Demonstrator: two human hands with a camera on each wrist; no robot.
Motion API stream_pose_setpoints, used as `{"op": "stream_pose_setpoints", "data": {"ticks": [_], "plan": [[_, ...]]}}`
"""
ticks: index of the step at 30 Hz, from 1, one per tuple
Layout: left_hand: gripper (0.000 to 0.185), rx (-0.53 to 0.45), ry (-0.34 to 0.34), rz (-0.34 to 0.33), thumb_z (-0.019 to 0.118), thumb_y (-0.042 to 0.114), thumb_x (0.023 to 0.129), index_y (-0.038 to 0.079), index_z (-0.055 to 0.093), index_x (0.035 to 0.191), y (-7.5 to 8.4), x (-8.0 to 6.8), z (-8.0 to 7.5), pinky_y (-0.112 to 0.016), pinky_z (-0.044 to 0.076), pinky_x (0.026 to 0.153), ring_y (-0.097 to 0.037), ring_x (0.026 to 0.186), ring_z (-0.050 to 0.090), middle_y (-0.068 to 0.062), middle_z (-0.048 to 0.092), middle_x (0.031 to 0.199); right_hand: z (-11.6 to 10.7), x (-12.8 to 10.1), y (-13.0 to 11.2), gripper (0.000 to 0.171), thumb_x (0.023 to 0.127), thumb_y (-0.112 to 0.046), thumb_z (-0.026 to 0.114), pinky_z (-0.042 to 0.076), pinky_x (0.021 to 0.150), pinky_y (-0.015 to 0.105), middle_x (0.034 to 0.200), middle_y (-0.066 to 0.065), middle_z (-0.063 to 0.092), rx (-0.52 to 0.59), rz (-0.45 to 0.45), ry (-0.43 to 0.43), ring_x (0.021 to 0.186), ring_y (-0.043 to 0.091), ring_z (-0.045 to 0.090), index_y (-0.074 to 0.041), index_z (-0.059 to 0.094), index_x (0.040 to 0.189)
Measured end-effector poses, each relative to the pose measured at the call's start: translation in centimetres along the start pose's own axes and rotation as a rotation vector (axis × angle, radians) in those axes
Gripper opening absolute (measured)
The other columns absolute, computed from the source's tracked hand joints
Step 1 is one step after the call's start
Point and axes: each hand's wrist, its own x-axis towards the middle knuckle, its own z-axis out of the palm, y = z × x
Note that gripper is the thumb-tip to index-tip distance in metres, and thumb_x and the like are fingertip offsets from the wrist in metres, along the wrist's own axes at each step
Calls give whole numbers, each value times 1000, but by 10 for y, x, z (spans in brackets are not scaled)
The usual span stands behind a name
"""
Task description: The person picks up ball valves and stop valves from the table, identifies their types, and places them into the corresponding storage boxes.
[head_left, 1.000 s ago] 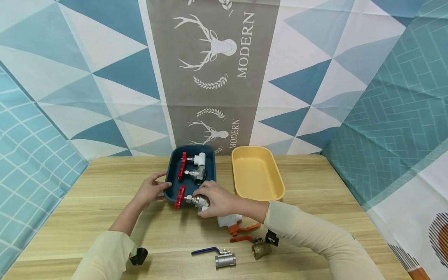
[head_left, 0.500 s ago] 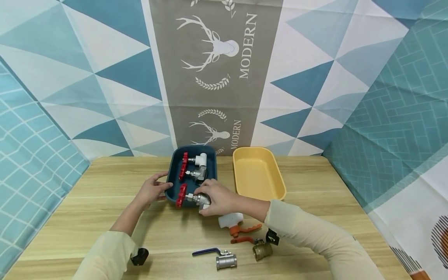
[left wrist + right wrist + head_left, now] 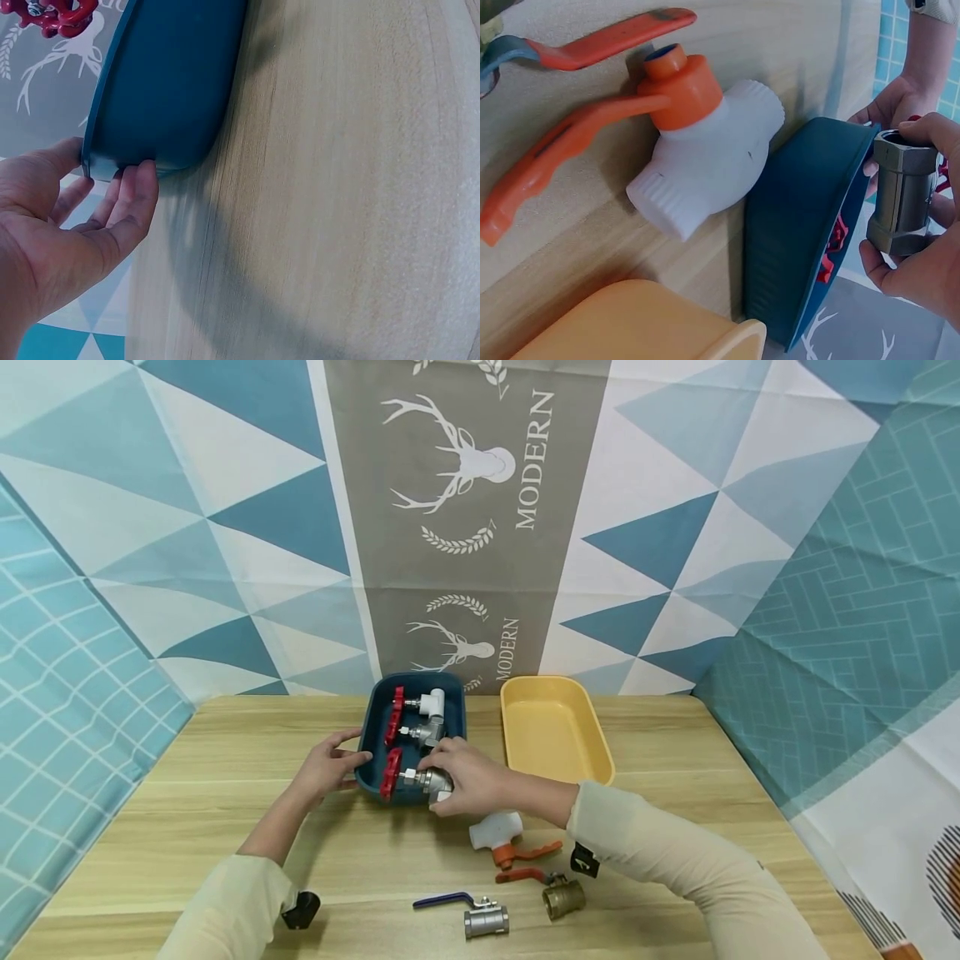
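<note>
Bright, even light falls from above. Soft shadows lie on the wooden table [image 3: 660, 752] under the sleeves and beside the blue tray [image 3: 169, 90]. The head view is sharp, with bowed edges. The wrist views are softer: the table grain smears close up.

A wooden table [image 3: 225, 777] carries a blue tray [image 3: 457, 689], a yellow tray [image 3: 555, 735] and three loose valves: white [image 3: 497, 833], steel [image 3: 485, 921], brass [image 3: 562, 897].
</note>
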Motion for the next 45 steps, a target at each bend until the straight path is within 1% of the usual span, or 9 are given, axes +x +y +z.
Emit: {"op": "stream_pose_setpoints", "data": {"ticks": [4,9,15,22,28,37,45], "plan": [[59,0,1,1,55,20,95,6,29,145,-2,0,0,-42,57,79,-11,83,66,-31,51,125,-2,2,0,52,78,-31,73,44,88,24,120,4,53,-12,-10,3,107,15,44,-14,57,125],[57,2,1,-3,54,19,95,6,29,145,-1,-1,1,-42,57,79,-12,84,65,-30,52,124,-2,5,3,52,78,-31,72,44,84,24,119,5,54,-34,-38,5,103,15,45,-12,58,124],[57,-3,-7,-3,54,19,96,6,28,145,1,-3,1,-44,56,81,-14,85,66,-30,52,124,-4,8,4,52,78,-31,73,44,82,22,117,4,54,-39,-19,1,102,15,44,-14,58,125],[60,-14,-14,-2,55,20,95,6,27,146,0,-2,1,-42,57,80,-12,84,66,-28,52,123,-5,12,7,52,76,-30,74,44,84,24,119,5,54,-45,-30,10,104,16,45,-12,59,123],[60,-21,-11,-3,56,21,94,7,29,146,-1,0,-1,-40,57,79,-11,82,66,-28,52,124,-6,16,10,50,77,-28,73,45,86,27,118,5,55,-39,-46,22,104,17,46,-11,60,122],[60,-23,-14,-9,56,22,95,8,28,146,-3,4,-2,-42,56,80,-13,86,66,-28,51,126,-6,20,15,50,78,-30,72,45,89,28,121,6,55,-48,-63,4,108,18,46,-11,59,122],[60,-30,-11,-12,56,21,95,8,28,146,-2,2,-2,-41,56,80,-13,86,66,-28,51,125,-6,25,18,49,78,-29,72,45,90,29,122,6,55,-47,-57,-13,109,19,46,-12,59,123]]}}
